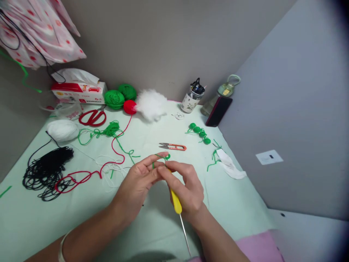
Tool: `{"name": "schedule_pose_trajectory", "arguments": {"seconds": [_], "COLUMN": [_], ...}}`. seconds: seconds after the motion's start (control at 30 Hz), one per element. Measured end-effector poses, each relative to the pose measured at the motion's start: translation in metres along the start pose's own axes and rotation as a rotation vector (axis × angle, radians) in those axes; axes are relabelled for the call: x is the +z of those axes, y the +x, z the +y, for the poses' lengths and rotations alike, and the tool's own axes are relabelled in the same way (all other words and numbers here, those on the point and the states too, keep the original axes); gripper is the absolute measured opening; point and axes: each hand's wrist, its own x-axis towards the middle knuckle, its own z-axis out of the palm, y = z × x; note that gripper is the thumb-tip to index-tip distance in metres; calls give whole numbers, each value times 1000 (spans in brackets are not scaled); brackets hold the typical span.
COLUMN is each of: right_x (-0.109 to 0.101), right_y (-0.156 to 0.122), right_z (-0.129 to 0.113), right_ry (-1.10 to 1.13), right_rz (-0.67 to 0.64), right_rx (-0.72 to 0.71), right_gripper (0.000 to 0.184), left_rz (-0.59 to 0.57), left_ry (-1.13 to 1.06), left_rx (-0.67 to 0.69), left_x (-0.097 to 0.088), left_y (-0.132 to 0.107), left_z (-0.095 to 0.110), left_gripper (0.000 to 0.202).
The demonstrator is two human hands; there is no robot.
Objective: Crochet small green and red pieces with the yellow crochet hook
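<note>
My right hand is closed around a crochet hook with a yellow grip; its metal shaft runs down toward my lap. A small ring of green yarn sits at the hook's upper end, at my fingertips. My left hand pinches this green yarn between thumb and fingers, with a strand lying across the fingers. Both hands meet above the front middle of the table. Just beyond them lie orange-handled thread snips. The hook's tip is mostly hidden by the fingers and yarn.
To the left are black yarn, white yarn, red scissors and a loose red strand. Green balls, white stuffing and a tissue box stand behind. Small green balls and a phone are right.
</note>
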Motion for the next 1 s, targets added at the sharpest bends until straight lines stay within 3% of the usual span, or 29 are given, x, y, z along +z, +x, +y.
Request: {"name": "schedule_pose_trajectory", "arguments": {"seconds": [0.07, 0.13, 0.23, 0.3, 0.4, 0.5, 0.57, 0.8, 0.9, 1.0], "right_x": [-3, -6, -7, -5, 2, 5, 4, -10, -9, -5], "right_y": [1, 5, 13, 14, 8, 0, -2, 15, 16, 13], "right_z": [1, 5, 10, 10, 5, -1, -1, 13, 13, 10], "right_ry": [55, 275, 627, 727, 516, 122, 44, 693, 800, 789], "right_rz": [14, 86, 194, 197, 135, 52, 38, 233, 238, 201], "right_rx": [40, 203, 448, 513, 395, 120, 46, 503, 566, 530], "right_gripper": [40, 30, 19, 19, 20, 35, 39, 18, 16, 15], "left_rz": [-31, -38, 7, 48, 73, 42, 8, -25, -21, -21], "left_ry": [-41, -28, 100, 183, 165, 34, -34, 37, 104, 141], "left_rx": [-55, -72, 29, 117, 139, 52, -8, -24, 6, 18], "left_x": [-2, -5, -7, -6, -2, 1, 0, -10, -7, -1], "left_y": [1, 2, 0, -2, -5, -4, -2, 3, -1, -4], "left_z": [1, 2, 4, 2, -3, -6, -5, 4, 4, 3], "left_gripper": [31, 31, 32, 36, 43, 42, 36, 26, 27, 35]}}
